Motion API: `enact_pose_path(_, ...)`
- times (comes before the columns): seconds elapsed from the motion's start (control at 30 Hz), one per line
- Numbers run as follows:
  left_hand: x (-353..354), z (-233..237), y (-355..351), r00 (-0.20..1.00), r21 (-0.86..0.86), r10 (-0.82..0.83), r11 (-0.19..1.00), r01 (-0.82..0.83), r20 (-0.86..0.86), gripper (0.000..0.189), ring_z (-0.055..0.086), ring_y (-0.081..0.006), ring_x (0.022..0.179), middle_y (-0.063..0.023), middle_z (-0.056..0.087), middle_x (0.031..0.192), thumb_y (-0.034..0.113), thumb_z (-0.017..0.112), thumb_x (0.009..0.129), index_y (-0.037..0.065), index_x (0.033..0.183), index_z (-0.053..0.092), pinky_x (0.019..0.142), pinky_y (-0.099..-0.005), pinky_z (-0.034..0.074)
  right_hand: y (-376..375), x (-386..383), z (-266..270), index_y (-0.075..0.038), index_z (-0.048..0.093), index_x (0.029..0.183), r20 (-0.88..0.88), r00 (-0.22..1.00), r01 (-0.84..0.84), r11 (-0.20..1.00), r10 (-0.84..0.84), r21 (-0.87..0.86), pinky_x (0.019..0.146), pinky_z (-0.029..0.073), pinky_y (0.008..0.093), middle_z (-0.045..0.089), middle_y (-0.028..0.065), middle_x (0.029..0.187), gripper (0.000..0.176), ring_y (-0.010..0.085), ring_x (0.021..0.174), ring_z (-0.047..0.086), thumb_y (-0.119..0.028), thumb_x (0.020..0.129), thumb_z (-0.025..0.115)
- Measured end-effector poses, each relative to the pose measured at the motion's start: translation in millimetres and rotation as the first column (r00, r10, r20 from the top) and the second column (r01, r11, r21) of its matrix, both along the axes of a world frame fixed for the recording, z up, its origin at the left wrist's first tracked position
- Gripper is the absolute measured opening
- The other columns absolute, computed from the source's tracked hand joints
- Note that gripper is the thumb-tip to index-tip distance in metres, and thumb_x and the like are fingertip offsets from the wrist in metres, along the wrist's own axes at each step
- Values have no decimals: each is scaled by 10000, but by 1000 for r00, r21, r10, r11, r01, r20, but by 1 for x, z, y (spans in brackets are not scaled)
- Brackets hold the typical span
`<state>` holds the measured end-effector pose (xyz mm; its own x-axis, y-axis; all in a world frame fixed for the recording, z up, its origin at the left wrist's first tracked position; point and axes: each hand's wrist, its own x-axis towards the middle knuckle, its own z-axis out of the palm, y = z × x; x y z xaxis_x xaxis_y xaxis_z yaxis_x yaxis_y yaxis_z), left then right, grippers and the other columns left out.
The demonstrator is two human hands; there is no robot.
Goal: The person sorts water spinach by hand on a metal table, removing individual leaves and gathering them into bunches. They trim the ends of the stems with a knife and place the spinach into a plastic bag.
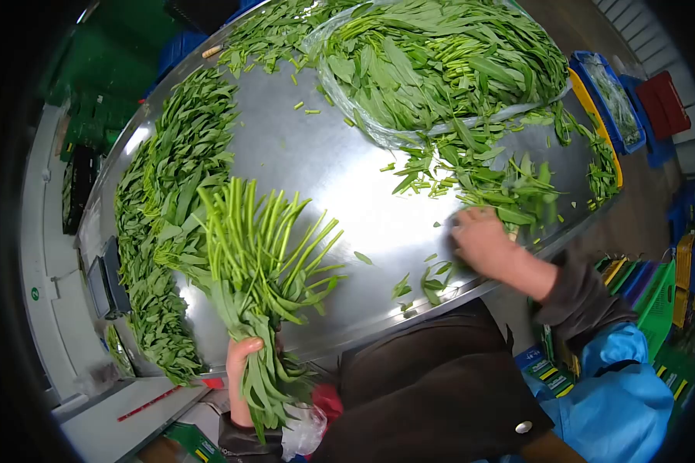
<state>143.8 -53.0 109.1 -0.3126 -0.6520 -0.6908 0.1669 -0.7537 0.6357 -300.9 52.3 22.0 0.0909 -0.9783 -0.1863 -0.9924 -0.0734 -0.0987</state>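
Note:
My left hand [243, 370] grips a thick bunch of green leafy stalks [266, 255] by its leafy end, cut stems fanning upward over the steel table [324, 170]. My right hand [483, 243] lies palm down on the table at the right, fingers on loose greens [510, 193] scattered near the table's edge. Behind those, a big heap of the same greens [440, 58] sits on clear plastic film.
A long band of sorted greens [166, 208] runs along the table's left side. Blue, yellow and red crates [633, 108] stand at the right, with more coloured crates [672, 293] on the floor. A scale or small device [104, 282] sits at the left edge.

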Motion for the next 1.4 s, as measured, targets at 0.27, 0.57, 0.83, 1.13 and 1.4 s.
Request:
enact_pose_path(0.27, -46, 39, -46, 973, -240, -187, 947, 215, 135, 548, 649, -237, 726, -144, 643, 940, 42, 659, 668, -51, 1184, 500, 652, -332, 560, -78, 151, -75, -75, 579, 939, 306, 919, -63, 858, 249, -510, 868, 414, 381, 559, 73, 976, 182, 259, 990, 516, -116, 762, 575)
enact_pose_path(0.57, -63, -46, -108, 531, -521, -193, 106, 847, 825, 730, 620, -277, 902, -153, 625, 1016, -6, 728, 562, 30, 1254, 500, 780, -353, 492, 32, 41, -43, -84, 589, 923, 454, 891, 111, 979, -23, -168, 807, 420, 368, 560, 65, 960, 215, 269, 939, 527, -67, 711, 621)
enact_pose_path(0.83, -60, -74, -112, 66, -49, 62, -245, 968, 996, 1119, 309, -426, 1305, -244, 291, 1413, 154, 858, 493, 120, 1438, 259, 1011, -568, 286, 18, 65, -4, -119, 551, 1189, 474, 877, -7, 989, 78, -149, 925, 402, 410, 517, 98, 1193, 517, 298, 1101, 488, -76, 692, 685)
enact_pose_path(1.13, -77, -7, -73, 286, -286, 48, -10, 958, 957, 1073, 219, -413, 1373, -232, 210, 1494, 328, 883, 495, 102, 1404, 359, 1076, -531, 237, -5, -9, -30, -110, 623, 905, 502, 819, -420, 886, 278, 195, 737, 478, 397, 583, 72, 893, 174, 282, 873, 596, -95, 732, 604)
enact_pose_path(1.4, -111, -35, 53, 867, -479, 120, 866, 148, 484, 146, 601, -140, 869, -59, 659, 971, 57, 645, 853, -1, 986, 662, 808, -249, 465, -89, 7, -3, -126, 620, 991, 655, 692, -442, 895, 304, 52, 684, 500, 430, 630, 64, 921, 203, 309, 787, 637, -147, 790, 598)
